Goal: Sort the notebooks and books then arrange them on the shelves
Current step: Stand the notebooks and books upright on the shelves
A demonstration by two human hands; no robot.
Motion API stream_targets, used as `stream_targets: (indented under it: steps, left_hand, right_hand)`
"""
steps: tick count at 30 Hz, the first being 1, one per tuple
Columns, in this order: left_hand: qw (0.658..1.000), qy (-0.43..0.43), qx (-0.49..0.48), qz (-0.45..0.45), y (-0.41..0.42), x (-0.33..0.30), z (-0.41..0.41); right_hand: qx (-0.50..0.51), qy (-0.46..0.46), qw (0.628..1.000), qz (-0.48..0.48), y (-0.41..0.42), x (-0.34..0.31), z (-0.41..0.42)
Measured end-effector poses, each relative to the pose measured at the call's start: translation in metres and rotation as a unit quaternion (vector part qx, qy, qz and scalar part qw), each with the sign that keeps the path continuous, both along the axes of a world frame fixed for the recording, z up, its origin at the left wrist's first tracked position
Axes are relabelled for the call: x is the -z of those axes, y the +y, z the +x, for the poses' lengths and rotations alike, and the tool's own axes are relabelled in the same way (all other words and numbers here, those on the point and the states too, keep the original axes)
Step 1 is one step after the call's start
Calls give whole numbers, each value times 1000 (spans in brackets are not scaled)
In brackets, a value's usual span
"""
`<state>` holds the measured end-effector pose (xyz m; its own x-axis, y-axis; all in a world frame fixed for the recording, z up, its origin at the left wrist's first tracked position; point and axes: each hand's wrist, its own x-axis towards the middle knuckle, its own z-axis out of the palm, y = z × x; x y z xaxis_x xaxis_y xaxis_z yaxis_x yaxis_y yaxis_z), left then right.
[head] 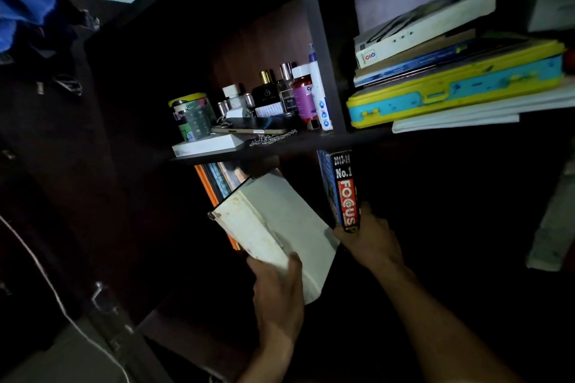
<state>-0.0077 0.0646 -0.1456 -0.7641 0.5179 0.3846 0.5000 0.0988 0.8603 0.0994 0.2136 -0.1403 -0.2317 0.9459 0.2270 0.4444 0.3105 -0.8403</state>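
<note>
White page edges face you on the thick book [277, 227] that your left hand [278, 295] grips at its lower end, thumb curled over the page block and fingers wrapped beneath. This book is tilted, its upper end leaning into the lower shelf compartment toward a row of upright books [217, 183] with orange and blue spines at the left.

Your right hand [368, 239] grips the bottom of the "Focus" book [343, 193], fingers closed round its lower spine. It stands upright in the same lower compartment, just right of the tilted book, its top edge close under the dark shelf board [298, 141].

On that shelf board, left compartment: perfume bottles [277, 92], a purple-labelled jar [303, 96], a white tube [319, 93], a patterned tin [191, 115], a phone [249, 129] lying flat, a flat white box [208, 146] and a chain [273, 137].

Right compartment, past the vertical divider [323, 50]: a stack of flat items, with a white box [426, 25] on top, books [413, 62] beneath it, then a yellow and blue case [454, 87] and white notebooks [466, 116] at the bottom.
</note>
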Motion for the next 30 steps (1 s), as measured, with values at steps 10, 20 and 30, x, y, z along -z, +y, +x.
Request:
stream_targets:
  steps: [10, 20, 30]
  left_hand:
    - [963, 186, 168, -103, 27, 0, 16]
    - [941, 15, 330, -71, 95, -16, -36]
    - [967, 8, 255, -19, 98, -4, -34]
  right_hand:
    - [21, -1, 1000, 9, 1, -1, 5]
    - [2, -3, 999, 36, 4, 4, 2]
    - [-38, 17, 998, 37, 5, 8, 8]
